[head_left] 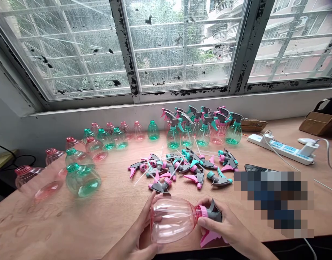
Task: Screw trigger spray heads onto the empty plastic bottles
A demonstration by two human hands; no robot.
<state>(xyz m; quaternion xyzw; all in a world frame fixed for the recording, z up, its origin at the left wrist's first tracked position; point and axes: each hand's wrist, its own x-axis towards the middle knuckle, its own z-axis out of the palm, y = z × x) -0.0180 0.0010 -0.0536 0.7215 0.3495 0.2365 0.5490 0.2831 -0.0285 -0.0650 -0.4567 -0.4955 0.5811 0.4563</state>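
Observation:
A clear pink spray bottle (173, 219) lies sideways between my two hands, above the table's front edge. My left hand (147, 231) is wrapped around its base end. At the neck, my right hand (222, 220) grips the pink collar and grey spray head (215, 211), whose pink trigger (209, 238) points down. The head sits on the bottle's mouth; how tightly it is screwed I cannot tell. Just beyond my hands lies a pile of loose spray heads (160, 185) in grey with pink or green parts, some with thin white tubes.
Open green bottles (83, 180) and pink bottles (53, 157) stand at the left and back. Bottles with heads fitted (202, 137) cluster by the window. To the right are a white power strip (282, 148), a dark phone (260, 168), cables and a cardboard box (319, 122).

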